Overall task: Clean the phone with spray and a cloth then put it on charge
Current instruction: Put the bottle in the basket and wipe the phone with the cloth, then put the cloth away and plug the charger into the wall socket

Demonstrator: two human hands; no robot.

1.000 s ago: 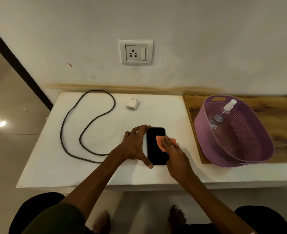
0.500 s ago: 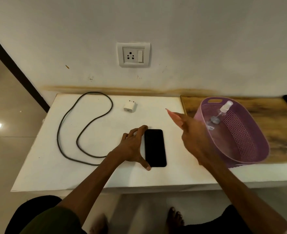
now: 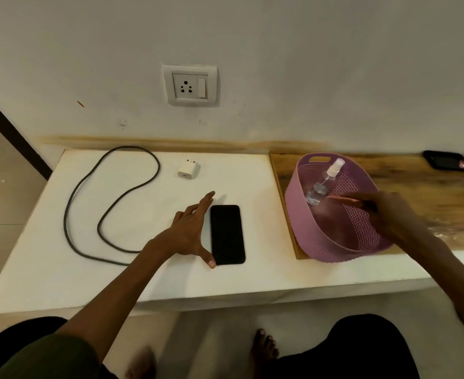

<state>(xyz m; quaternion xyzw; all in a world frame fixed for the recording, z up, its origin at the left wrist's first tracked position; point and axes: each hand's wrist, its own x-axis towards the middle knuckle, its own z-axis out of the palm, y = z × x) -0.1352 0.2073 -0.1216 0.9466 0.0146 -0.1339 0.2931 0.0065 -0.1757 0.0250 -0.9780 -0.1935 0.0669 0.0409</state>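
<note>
A black phone (image 3: 227, 233) lies face up on the white table (image 3: 61, 269). My left hand (image 3: 190, 231) rests flat beside its left edge, fingers straight, the thumb touching the phone's near left corner. My right hand (image 3: 389, 214), blurred, is over the purple basket (image 3: 307, 236) and pinches an orange cloth (image 3: 340, 198), seen only as a streak. A clear spray bottle (image 3: 323, 184) with a white nozzle leans inside the basket. A white charger adapter (image 3: 188, 169) and a looped grey cable (image 3: 129, 147) lie on the table's far left part.
A white wall socket (image 3: 190, 85) with a switch sits above the table. The basket stands on a wooden board (image 3: 416, 187) at the right. Another dark phone (image 3: 446, 163) lies at the board's far right. My feet show below the table's front edge.
My right hand lifted the cloth off the phone's screen and swung right, from above the table to over the basket. My left hand stayed beside the phone and straightened its fingers.
</note>
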